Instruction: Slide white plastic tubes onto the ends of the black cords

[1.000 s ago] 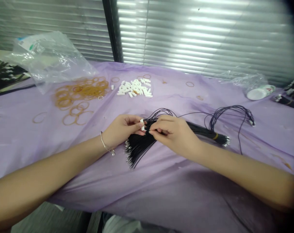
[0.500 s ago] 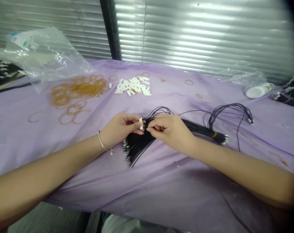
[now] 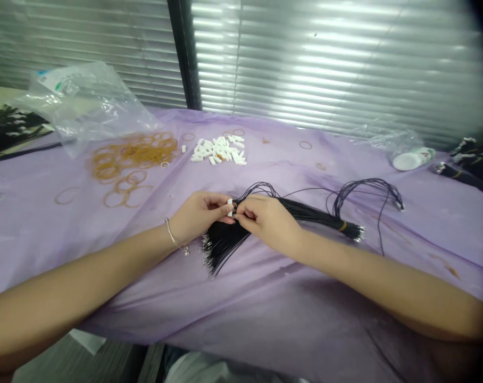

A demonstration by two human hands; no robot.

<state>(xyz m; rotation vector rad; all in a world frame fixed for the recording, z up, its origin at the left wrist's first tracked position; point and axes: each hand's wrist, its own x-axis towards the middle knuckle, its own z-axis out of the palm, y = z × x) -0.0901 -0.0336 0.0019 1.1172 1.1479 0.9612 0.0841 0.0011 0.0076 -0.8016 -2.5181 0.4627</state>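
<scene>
My left hand (image 3: 199, 213) pinches a small white plastic sleeve (image 3: 229, 207) between thumb and fingertips. My right hand (image 3: 265, 221) sits right beside it, its fingertips pinching at black cords close to the sleeve. A bundle of thin black cords (image 3: 309, 210) runs under my right hand, tied by a yellowish rubber band (image 3: 342, 226) near metal-tipped ends (image 3: 359, 232). Below my hands, more cord ends (image 3: 221, 250) fan out with small metal tips. Thin cord loops (image 3: 365, 191) curve away to the right.
A purple plastic sheet (image 3: 305, 298) covers the table. At the back lie a heap of tan rubber bands (image 3: 133, 154), a pile of white sleeves (image 3: 217, 150) and a crumpled plastic bag (image 3: 82, 101). Further black cord bundles (image 3: 460, 173) lie at the right edge.
My hands have come closer together, with my right hand moving left to the white sleeve. The whole view has shifted slightly as my head moved.
</scene>
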